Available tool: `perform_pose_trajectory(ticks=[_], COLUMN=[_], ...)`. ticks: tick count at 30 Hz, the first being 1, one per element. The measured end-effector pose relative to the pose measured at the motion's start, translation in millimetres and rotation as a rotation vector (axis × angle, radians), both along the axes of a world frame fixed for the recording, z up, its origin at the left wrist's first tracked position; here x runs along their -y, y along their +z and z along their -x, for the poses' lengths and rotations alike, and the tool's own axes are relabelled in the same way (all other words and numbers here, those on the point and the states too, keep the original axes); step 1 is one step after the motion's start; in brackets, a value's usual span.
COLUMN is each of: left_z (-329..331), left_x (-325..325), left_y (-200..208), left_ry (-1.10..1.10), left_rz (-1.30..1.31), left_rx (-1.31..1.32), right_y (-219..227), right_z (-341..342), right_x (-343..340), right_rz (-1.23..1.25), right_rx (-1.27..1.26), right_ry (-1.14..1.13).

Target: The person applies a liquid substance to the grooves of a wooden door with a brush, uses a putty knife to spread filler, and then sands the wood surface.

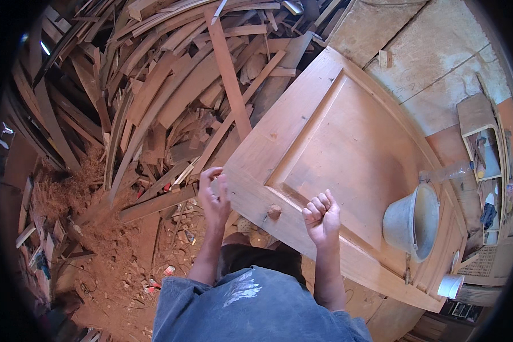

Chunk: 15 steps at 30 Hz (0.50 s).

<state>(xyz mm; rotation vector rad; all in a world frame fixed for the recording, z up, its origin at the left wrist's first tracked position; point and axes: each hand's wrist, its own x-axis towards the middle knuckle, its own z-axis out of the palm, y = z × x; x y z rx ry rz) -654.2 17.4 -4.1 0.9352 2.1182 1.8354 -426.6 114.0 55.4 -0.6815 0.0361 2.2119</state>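
A large wooden panelled door [359,154] lies flat in front of me, with a raised frame around its recessed middle. At its near left corner is my left hand [215,199], fingers bent and apart, with nothing visible between them. I cannot tell whether it touches the wood. My right hand [323,219] is closed in a fist above the near rail; the inside of the fist is hidden. Between the hands, a small brown lump [274,212] sits on the rail. A grey metal bucket [402,225] stands on the door, right of my right hand.
A white tub [450,286] is at the door's right end. Beyond it is a wooden shelf box [484,148] with tools. Scrap wood [171,85] is heaped high at the left and back. Shavings and debris cover the floor [114,273]. Boards [427,51] lie behind the door.
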Motion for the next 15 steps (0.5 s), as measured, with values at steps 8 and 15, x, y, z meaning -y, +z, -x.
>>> perform_pose_trajectory(ticks=[8,15], left_z=[-8.5,-8.4], left_x=[-24.2,-25.3], left_y=[14.8,9.5], left_ry=[-0.115,-0.073], left_rz=[0.404,0.372], left_rx=[-0.558,-0.456], right_y=[-11.4,-21.0], right_z=[11.5,-4.1], right_x=[4.7,-11.4], right_rz=[0.031,0.061], right_rx=[0.0,-0.026], right_ry=[0.068,0.047])
